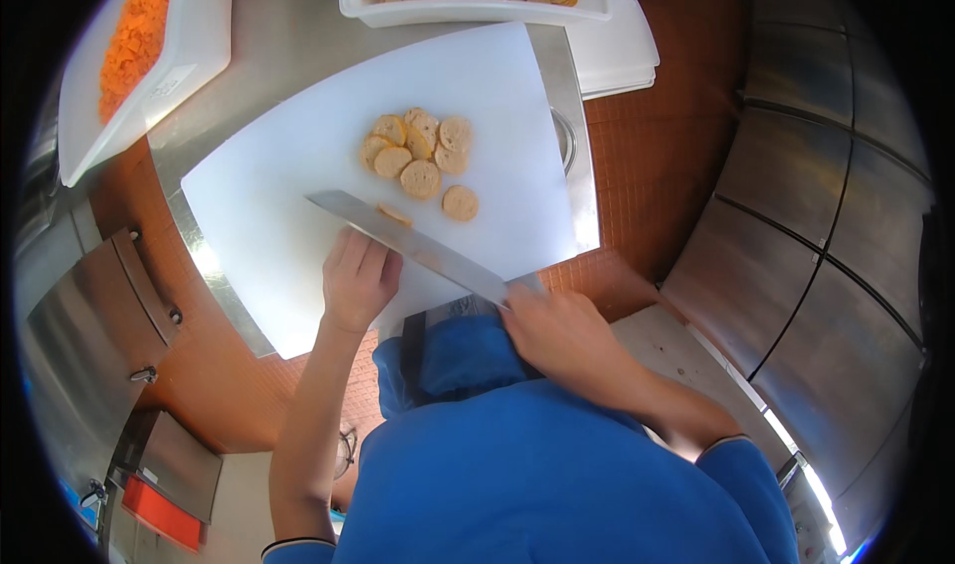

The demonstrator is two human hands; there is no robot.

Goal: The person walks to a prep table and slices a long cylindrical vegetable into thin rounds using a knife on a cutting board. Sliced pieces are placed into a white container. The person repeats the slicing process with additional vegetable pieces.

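My right hand (556, 336) grips the handle of a large kitchen knife (418, 247). Its broad blade slants over the white cutting board (283, 161), tip towards the upper left. Against the near side of the blade, my left hand (362, 280) rests with curled fingers; whatever may be under them is hidden. Just beyond the blade, one thin slice (394, 214) shows partly. Farther up the board lies a cluster of round, pale-brown slices (420, 179) with yellowish rims, apparently sausage, some overlapping. A single round slice (460, 203) sits apart, right of the blade.
A white plastic tub (477, 13) of similar slices stands beyond the board. At the upper left is another white tub (201, 34) of diced orange food, probably carrot. The board covers much of a steel table (261, 57). Steel cabinets (791, 168) line the right side.
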